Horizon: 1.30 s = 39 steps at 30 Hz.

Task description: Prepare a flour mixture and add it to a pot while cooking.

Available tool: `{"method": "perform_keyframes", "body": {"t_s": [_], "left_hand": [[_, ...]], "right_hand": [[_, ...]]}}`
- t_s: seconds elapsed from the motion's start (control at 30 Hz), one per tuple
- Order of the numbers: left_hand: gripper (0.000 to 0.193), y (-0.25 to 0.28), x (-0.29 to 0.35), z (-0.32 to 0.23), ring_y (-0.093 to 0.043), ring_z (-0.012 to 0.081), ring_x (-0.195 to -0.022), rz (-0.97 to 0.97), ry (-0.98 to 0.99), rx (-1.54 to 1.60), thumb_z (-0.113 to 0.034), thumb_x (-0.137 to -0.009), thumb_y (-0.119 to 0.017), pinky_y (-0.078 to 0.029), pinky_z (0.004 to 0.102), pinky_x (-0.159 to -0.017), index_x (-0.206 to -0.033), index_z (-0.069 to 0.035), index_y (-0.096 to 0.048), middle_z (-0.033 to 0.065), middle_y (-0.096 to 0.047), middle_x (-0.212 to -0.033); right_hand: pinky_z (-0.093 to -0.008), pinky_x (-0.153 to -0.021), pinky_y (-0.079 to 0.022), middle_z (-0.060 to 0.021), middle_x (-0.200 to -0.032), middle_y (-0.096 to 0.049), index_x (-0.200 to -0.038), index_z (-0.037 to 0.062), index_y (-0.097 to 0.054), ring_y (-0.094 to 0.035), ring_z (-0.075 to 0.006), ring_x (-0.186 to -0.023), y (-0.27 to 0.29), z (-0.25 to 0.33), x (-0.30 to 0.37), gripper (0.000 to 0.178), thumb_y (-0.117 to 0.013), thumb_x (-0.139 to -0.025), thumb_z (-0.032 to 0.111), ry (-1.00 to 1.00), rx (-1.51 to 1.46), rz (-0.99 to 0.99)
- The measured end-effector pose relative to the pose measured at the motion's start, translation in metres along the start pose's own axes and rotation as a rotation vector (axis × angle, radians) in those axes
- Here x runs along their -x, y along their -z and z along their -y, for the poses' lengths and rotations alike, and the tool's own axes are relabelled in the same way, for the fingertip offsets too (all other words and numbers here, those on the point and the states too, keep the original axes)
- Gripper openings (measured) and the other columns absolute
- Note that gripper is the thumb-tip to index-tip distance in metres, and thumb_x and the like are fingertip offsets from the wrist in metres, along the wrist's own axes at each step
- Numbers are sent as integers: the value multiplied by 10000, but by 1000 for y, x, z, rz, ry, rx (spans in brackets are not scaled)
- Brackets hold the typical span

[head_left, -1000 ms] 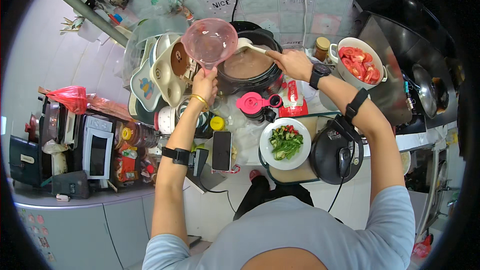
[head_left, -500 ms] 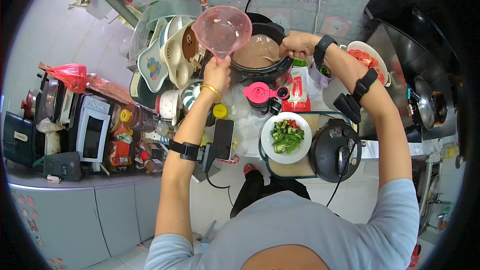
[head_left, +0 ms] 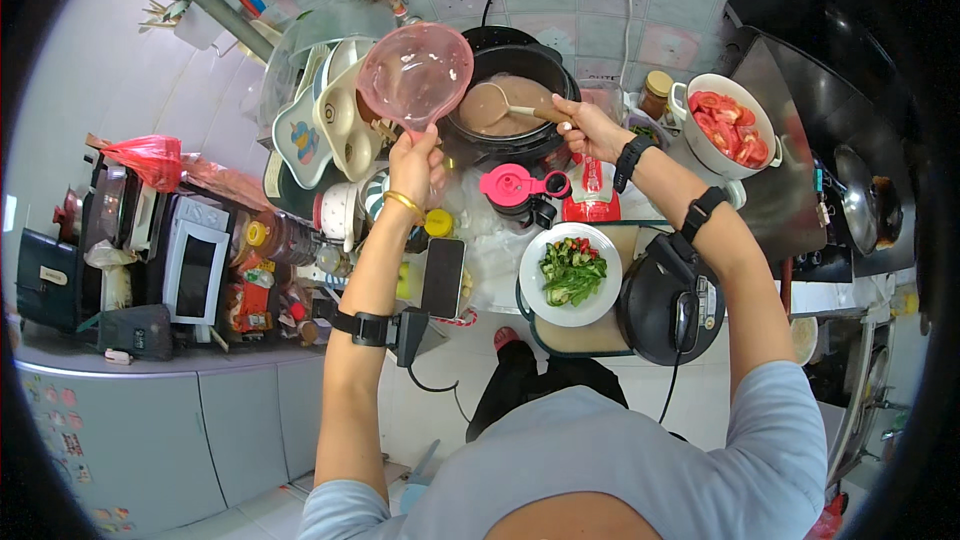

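A pink translucent dipper (head_left: 416,75) is gripped by its handle in my left hand (head_left: 417,168), held up to the left of a black cooker pot (head_left: 515,147). Pale bits cling to its inside. My right hand (head_left: 594,128) is closed on the wooden handle of a ladle (head_left: 520,110), whose pale bowl sits at the surface of the brownish-pink liquid (head_left: 488,108) in the pot. In front of the pot stands a black cup with a pink lid (head_left: 518,185). Beside it is a red and white packet (head_left: 592,202), below my right hand.
A white plate of cut green and red peppers (head_left: 553,312) rests on a cutting board, next to a black cooker lid (head_left: 660,315). A white pot of sliced tomatoes (head_left: 752,168) stands at right. Dishes (head_left: 298,142) fill a rack at left. A phone (head_left: 443,278) lies near my left forearm.
The dipper has shifted left with my left hand. My right hand has moved lower, and the ladle's bowl now shows at the liquid's surface, farther left.
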<state>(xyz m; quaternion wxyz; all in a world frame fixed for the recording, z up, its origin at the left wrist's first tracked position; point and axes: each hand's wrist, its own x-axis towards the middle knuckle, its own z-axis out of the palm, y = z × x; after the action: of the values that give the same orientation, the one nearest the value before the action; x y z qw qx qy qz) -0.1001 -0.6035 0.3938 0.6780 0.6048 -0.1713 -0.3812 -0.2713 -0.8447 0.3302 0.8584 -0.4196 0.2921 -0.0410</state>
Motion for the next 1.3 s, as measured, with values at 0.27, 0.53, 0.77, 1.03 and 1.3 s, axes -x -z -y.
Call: {"method": "perform_keyframes", "body": {"t_s": [0.27, 0.53, 0.77, 1.03, 1.3], "left_hand": [[243, -18, 16, 5, -331, 89, -375, -22, -17, 26, -292, -930, -560, -308, 252, -376, -865, -78, -465, -19, -396, -562], [198, -48, 75, 11, -313, 70, -388, 15, -36, -36, -278, -943, -544, -274, 229, -370, -885, -111, -455, -31, -384, -571], [290, -18, 128, 41, -516, 149, -601, -119, -342, -688, -297, -907, -572, -432, 296, -583, -1034, -37, -556, 62, -566, -682], [214, -68, 210, 93, -497, 138, -555, 323, -375, -711, -233, -920, -565, -412, 296, -520, -1015, -41, -555, 10, -536, -646], [150, -215, 328, 104, -314, 30, -399, 916, 222, -542, -234, -931, -567, -243, 194, -355, -965, -104, -502, -65, -393, -582]], "right_hand": [[-218, -427, -236, 33, -648, -404, -939, 82, -525, -290, -63, -481, -2, 8, 20, 448, -463, -931, 525, 103, 305, -18], [-238, -514, -449, 1, -708, -540, -1089, 96, -478, -506, -89, -558, 14, 2, 19, 614, -405, -875, 666, 38, 181, -27], [-256, -560, -476, -46, -777, -564, -1298, 57, -382, -549, -122, -614, -5, -36, 97, 596, -388, -946, 538, 214, 136, -150], [-310, -780, -503, -67, -916, -589, -1153, 9, -554, -593, -163, -827, 13, -125, 277, 473, -410, -977, 424, 569, -50, -490], [-289, -743, -504, -79, -912, -596, -984, 0, -547, -591, -165, -824, 100, -197, 473, 296, -576, -924, 288, 700, -372, -899]]}}
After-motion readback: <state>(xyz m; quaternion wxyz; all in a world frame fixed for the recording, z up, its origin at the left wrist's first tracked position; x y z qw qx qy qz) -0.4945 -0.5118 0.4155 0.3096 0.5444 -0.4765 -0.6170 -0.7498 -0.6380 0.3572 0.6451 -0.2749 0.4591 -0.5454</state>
